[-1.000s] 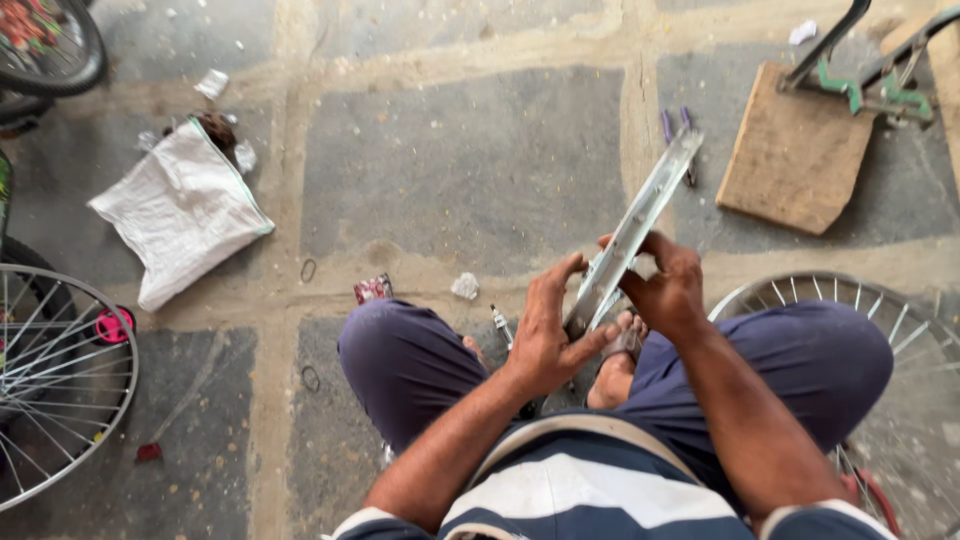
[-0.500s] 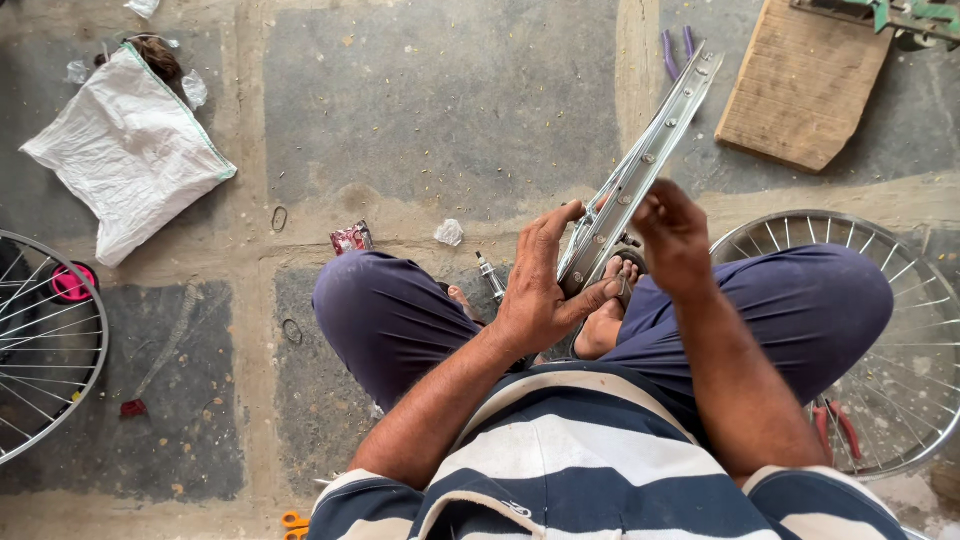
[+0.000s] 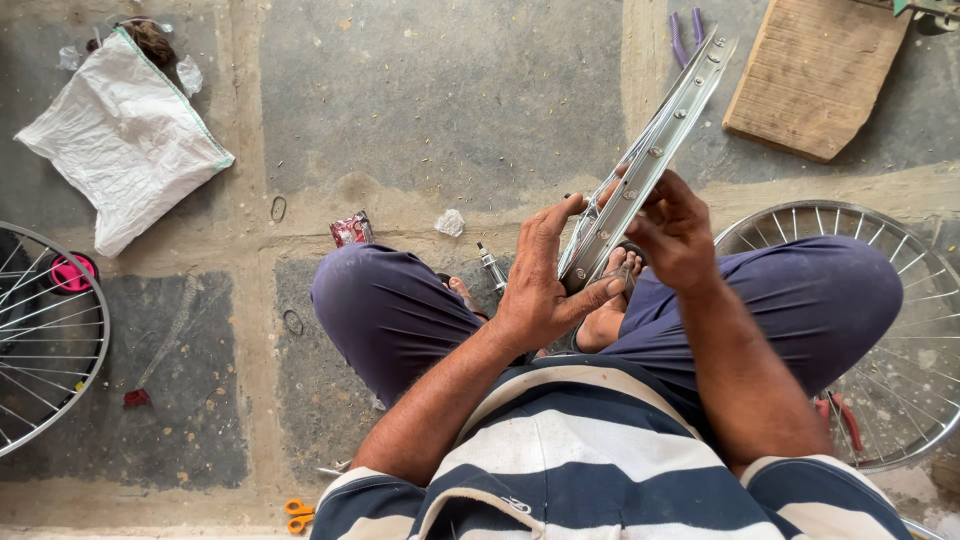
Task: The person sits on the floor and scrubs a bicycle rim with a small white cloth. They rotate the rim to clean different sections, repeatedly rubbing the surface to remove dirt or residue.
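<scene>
I see the grey stone-slab floor (image 3: 430, 110) filling the view, with sandy joints running between the slabs. On it, at the far left, lies a spoked silver bicycle wheel (image 3: 40, 340), cut by the frame edge, and a second spoked bicycle wheel (image 3: 900, 330) lies at the right, partly under my right knee. A crumpled white woven sack (image 3: 125, 140) rests at the upper left, well apart from me, and a flat brown wooden board (image 3: 815, 75) sits at the upper right.

I am seated on the floor, knees spread in dark blue trousers, and I hold a long curved silver metal wheel rim (image 3: 645, 165) edge-on between them; it rises from near my sandalled foot up toward the board. My left hand (image 3: 545, 285) is clamped on the lower part of the rim, thumb pressed along its near face and fingers curled over the far edge. My right hand (image 3: 675, 235) is closed on the rim just above, fingers wrapped round its right side. The two hands sit close together, nearly touching.

Smaller things: a small red crumpled wrapper (image 3: 350, 230) lies beside my left knee, and a pair of orange-handled scissors (image 3: 298, 514) lies at the bottom edge.
</scene>
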